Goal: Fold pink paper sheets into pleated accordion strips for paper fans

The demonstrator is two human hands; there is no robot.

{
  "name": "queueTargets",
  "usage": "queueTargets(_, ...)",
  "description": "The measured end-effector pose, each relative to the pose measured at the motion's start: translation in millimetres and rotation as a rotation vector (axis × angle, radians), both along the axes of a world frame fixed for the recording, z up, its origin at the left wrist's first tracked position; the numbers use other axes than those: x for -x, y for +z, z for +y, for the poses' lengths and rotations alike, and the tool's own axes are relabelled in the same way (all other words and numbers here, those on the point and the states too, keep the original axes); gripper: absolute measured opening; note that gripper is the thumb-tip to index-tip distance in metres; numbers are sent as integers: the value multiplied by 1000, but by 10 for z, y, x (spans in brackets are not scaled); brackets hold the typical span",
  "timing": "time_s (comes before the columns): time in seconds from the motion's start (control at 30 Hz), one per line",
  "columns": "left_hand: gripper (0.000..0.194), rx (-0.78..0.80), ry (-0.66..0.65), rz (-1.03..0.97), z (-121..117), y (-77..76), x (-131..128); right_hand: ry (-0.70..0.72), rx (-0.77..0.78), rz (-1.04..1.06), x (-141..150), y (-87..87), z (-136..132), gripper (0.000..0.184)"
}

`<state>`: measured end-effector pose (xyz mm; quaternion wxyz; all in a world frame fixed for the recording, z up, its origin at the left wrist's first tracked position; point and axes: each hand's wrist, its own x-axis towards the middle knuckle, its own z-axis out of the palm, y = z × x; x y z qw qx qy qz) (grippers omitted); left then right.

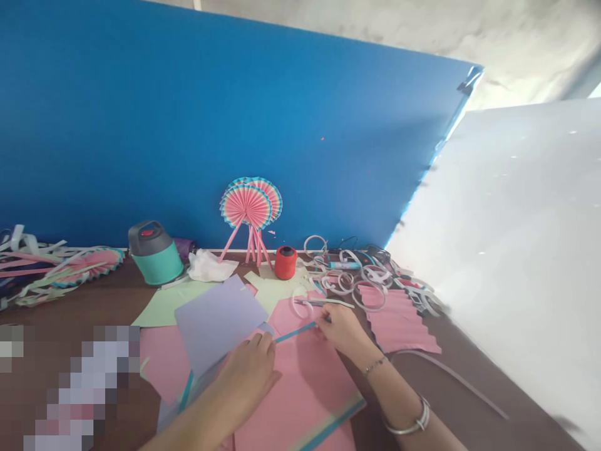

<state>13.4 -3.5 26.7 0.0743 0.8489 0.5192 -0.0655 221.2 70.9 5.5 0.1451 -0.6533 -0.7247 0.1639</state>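
We see a narrow teal paper strip [295, 332] held low over the work surface, stretched between the two hands. The right hand [342, 329] is closed in a pinch, its fingertips [320, 321] gripping the strip's far end. The left hand [246, 376] lies curved at the near end, with its fingers [265, 341] beside or on the strip; we cannot tell whether they grasp it. Beneath both hands lies a large pink card sheet [300, 401] with a teal band along its lower edge. A lilac card sheet [218, 322] lies tilted to the left of the strip, overlapping a pale green paper sheet [169, 307].

Beyond the hands, we note a pink-and-teal pleated paper fan pair [250, 203] standing on pink straws against an upright blue board [188, 113]. To its right stands a red thread spool [286, 262], and further right lies a tangle of white paper loops [366, 275] above a pleated pink paper sheet [399, 319]. At the left are a teal-and-grey lidded bottle [154, 254] and crumpled white tissue [211, 266]. A white board [493, 269] leans at the right over the brown table [460, 382]. A pixelated patch hides the lower-left corner.
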Motion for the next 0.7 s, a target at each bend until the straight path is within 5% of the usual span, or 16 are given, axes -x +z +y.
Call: queueTargets(0.7,25,8,-3,14,-12,13,3,13,-51,-94,9,-153,67,13)
